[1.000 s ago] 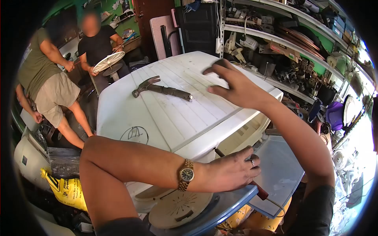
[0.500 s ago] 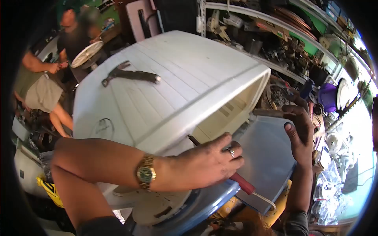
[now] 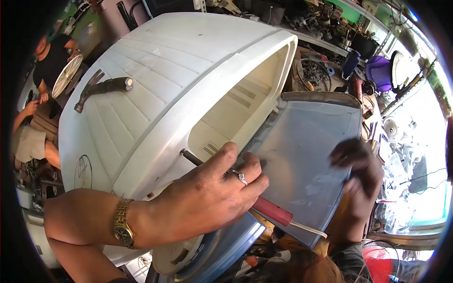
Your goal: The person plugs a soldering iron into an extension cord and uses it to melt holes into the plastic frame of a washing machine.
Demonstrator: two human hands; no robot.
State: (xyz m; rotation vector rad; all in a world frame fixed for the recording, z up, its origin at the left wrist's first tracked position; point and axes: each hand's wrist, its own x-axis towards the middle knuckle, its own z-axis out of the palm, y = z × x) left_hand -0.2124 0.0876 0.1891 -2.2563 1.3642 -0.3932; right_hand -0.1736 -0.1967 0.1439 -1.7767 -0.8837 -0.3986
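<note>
My left hand (image 3: 207, 188), with a ring and a gold watch (image 3: 123, 225), is wrapped around a red-handled tool (image 3: 273, 211). Its dark shaft runs up and left, the tip right at the front rim of a white plastic appliance casing (image 3: 155, 122). A pale cord (image 3: 309, 229) trails from the handle's other end. My right hand (image 3: 357, 170), smeared by motion, hovers over the right edge of a translucent bluish lid (image 3: 302, 155) that lies against the casing's opening. Its fingers are too blurred to read.
A hammer (image 3: 104, 89) lies on top of the casing. Shelves of parts (image 3: 325, 23) line the back, with a purple container (image 3: 379, 73) at right. Two people (image 3: 52, 66) are at far left, one near a white round frame (image 3: 67, 75). A red fan (image 3: 380, 262) stands lower right.
My view has shifted, so the casing and hammer sit further left and higher. My right hand has dropped from above the lid's far corner to its right edge. My left hand keeps its grip.
</note>
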